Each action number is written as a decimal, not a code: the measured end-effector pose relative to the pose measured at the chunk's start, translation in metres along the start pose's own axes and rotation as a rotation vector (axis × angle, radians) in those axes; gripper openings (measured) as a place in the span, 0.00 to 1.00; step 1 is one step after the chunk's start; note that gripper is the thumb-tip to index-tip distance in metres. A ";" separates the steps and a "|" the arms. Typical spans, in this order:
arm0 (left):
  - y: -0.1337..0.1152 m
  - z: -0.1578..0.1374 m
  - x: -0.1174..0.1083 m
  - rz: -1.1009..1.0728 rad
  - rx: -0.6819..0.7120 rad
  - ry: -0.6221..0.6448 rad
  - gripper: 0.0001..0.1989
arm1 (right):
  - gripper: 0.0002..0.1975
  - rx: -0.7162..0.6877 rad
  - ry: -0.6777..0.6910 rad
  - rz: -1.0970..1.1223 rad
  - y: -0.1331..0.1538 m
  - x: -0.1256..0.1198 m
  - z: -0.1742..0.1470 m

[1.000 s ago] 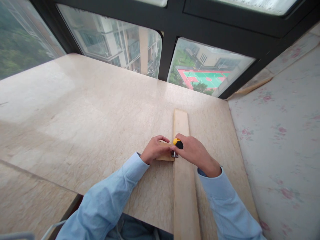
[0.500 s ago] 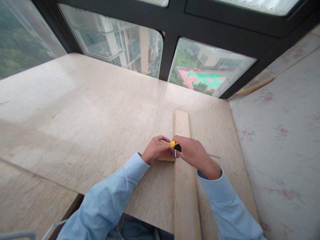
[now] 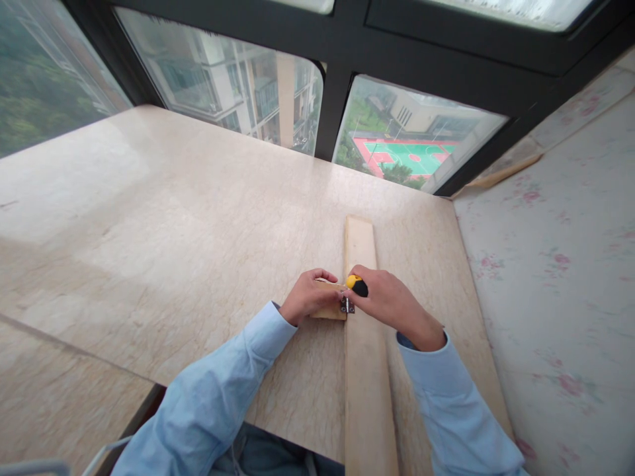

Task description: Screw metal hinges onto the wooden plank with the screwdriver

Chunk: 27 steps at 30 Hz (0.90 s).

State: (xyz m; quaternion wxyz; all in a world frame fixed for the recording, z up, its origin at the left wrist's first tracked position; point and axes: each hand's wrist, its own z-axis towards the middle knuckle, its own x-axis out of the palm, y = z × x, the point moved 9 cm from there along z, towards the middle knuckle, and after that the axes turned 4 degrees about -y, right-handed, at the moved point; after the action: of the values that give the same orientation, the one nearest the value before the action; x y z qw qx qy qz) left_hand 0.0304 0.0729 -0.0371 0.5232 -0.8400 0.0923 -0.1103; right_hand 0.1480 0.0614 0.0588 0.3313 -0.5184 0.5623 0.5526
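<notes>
A small metal hinge (image 3: pixel 348 305) spans the joint between a long wooden board (image 3: pixel 368 383) and a short wooden piece (image 3: pixel 328 311) butted against its left side. My left hand (image 3: pixel 306 297) is closed around the short piece, thumb and fingers on its edges. In my right hand (image 3: pixel 394 303) is a screwdriver (image 3: pixel 357 285), gripped by its yellow and black handle just above the hinge. Its tip and any screw under it are hidden by my fingers.
Everything lies on a beige marble-patterned sill (image 3: pixel 198 251). Dark-framed windows (image 3: pixel 337 106) close off the back, and a flower-papered wall (image 3: pixel 555 297) stands at the right. At lower left the sill has an edge with a dark gap (image 3: pixel 143 410).
My right hand and the screwdriver handle have shifted slightly right. A thin metal rod that showed beyond my right wrist is now hidden. My left hand has stayed in place.
</notes>
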 end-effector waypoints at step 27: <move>-0.003 0.000 -0.004 0.042 0.037 -0.054 0.21 | 0.04 -0.075 -0.034 -0.152 0.016 0.001 -0.001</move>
State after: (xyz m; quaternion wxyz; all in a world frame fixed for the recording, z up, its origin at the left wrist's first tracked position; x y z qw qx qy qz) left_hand 0.0269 0.0755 -0.0352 0.5430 -0.8308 0.0939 -0.0784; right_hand 0.1328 0.0581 0.0619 0.3620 -0.5621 0.4948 0.5551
